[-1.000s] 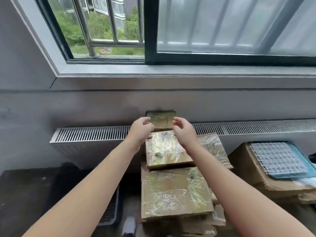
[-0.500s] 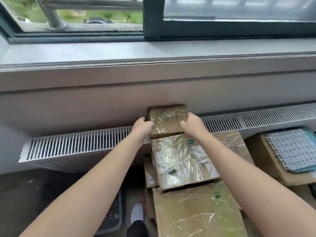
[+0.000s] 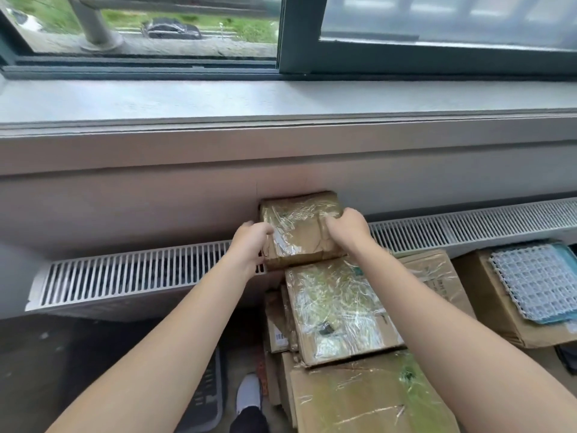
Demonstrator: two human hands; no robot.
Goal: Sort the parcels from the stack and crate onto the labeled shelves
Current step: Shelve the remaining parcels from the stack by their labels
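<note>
A small brown parcel [image 3: 299, 228] wrapped in clear tape sits at the top of the stack, against the wall under the window sill. My left hand [image 3: 251, 240] grips its left edge and my right hand [image 3: 346, 229] grips its right edge, fingers curled over the top. Under it lies a larger taped parcel [image 3: 337, 307], and below that a still bigger cardboard parcel [image 3: 371, 398]. Smaller boxes [image 3: 276, 326] poke out on the stack's left side.
A white radiator grille [image 3: 131, 276] runs along the wall behind the stack. A cardboard box [image 3: 487, 310] with a white plastic grid mat [image 3: 537, 279] stands at the right. A dark crate [image 3: 206, 398] and my shoe [image 3: 248, 395] are on the floor.
My view has dipped and moved closer to the stack. Both hands went from reaching over the second parcel to gripping the small top parcel by its two sides.
</note>
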